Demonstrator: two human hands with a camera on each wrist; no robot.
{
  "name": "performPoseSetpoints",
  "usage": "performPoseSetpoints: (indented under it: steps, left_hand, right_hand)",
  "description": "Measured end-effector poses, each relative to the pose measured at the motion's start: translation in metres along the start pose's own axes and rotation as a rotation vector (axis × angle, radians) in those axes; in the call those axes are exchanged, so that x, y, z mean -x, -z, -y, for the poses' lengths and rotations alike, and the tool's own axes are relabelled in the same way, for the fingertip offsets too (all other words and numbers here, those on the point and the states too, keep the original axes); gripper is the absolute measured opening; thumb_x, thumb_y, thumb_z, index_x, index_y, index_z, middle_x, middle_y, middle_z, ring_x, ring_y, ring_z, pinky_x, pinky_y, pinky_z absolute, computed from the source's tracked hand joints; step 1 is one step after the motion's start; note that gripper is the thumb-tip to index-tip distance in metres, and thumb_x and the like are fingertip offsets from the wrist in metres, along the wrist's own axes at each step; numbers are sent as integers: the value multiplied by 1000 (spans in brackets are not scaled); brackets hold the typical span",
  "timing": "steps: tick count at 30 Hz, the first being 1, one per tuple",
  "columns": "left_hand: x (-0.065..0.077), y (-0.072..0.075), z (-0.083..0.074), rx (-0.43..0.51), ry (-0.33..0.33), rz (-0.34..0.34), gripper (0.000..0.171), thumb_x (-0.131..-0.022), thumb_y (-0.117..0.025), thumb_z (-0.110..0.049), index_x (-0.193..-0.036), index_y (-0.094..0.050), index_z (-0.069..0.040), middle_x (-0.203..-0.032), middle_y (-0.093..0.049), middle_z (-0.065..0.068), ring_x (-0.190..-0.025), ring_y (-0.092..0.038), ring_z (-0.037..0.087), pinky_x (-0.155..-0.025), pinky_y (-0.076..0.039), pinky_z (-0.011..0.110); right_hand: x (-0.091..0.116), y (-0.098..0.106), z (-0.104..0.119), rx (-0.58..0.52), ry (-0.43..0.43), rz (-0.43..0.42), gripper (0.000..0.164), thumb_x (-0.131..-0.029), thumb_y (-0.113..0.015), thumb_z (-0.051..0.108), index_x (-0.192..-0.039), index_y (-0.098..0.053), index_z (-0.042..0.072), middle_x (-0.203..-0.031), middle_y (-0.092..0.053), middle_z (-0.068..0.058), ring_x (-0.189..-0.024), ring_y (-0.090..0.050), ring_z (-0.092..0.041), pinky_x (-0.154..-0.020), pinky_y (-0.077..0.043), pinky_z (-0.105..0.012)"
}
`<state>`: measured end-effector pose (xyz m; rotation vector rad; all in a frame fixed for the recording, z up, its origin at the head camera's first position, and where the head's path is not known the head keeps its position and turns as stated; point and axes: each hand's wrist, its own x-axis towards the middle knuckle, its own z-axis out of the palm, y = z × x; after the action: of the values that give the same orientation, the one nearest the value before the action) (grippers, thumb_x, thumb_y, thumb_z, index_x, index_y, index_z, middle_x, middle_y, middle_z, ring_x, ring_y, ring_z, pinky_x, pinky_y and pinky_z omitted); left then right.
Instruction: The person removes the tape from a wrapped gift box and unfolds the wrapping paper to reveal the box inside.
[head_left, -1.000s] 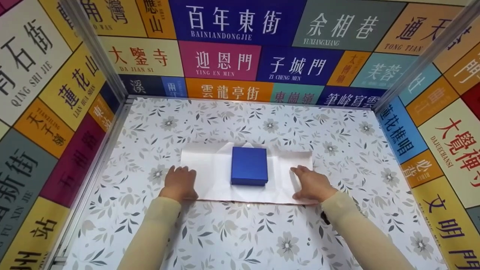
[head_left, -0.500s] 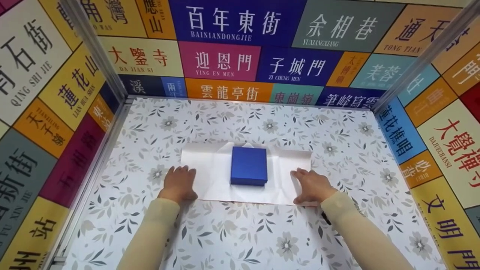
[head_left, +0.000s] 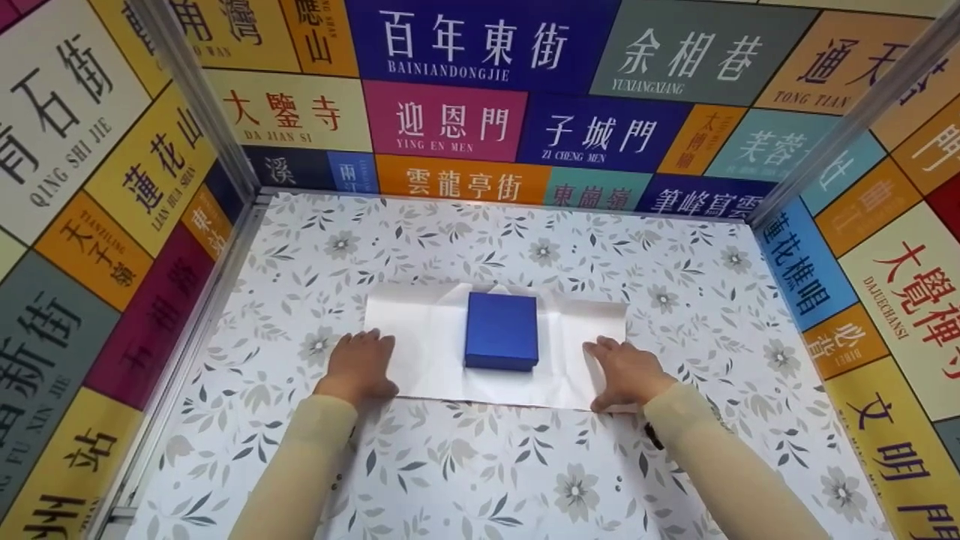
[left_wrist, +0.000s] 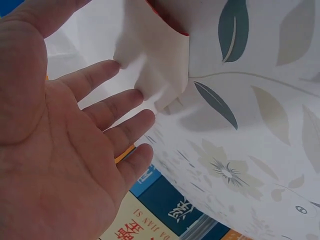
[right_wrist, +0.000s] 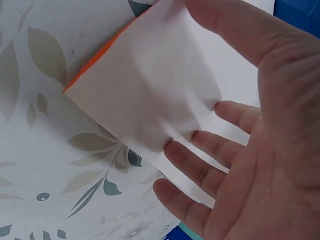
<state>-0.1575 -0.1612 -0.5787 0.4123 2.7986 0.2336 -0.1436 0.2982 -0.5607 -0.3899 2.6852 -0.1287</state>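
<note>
A blue box (head_left: pixel 501 330) lies on a creased sheet of white paper (head_left: pixel 420 345), near its middle. On the paper's left end rests my left hand (head_left: pixel 358 365); the left wrist view shows its fingertips pressing the white side, fingers fairly straight and spread. At the right end, my right hand (head_left: pixel 628 371) touches the paper in the same way, with its fingertips denting the sheet (right_wrist: pixel 135 85) in the right wrist view. An orange-red edge shows along the paper there. Both hands are apart from the box, and neither curls round anything.
The table (head_left: pixel 480 472) has a white cover with grey leaves and flowers. Colourful sign-printed panels (head_left: pixel 450 120) stand at the back and both sides, joined by metal corner posts (head_left: pixel 217 97). A dark item shows at the right sleeve's cuff (head_left: pixel 654 435).
The head view has shifted slightly. My right thumb has moved a little along the paper's near edge; the left hand, the paper and the box stay nearly as they were.
</note>
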Motion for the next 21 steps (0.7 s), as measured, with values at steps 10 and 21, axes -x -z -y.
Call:
performPoseSetpoints:
  steps: [10, 21]
  left_hand:
    - [6, 13, 0, 86, -13, -58, 92, -71, -88, -40, -147, -48, -5, -145, -49, 20, -135, -42, 39, -114, -24, 54]
    - [12, 34, 2, 220, -15, -227, 72, -83, -78, -40, -141, -55, -6, -141, -54, 19, -127, -50, 41, -107, -36, 53]
  right_hand:
    - [6, 7, 2, -13, 28, -58, 107, -60, -92, 42, -150, -44, 9, -153, -37, -25, -133, -38, -50, -99, -38, -65]
    - [13, 29, 6, -93, 63, -294, 82, -79, -80, 41, -147, -48, 8, -145, -49, -20, -126, -49, -43, -95, -44, -60]
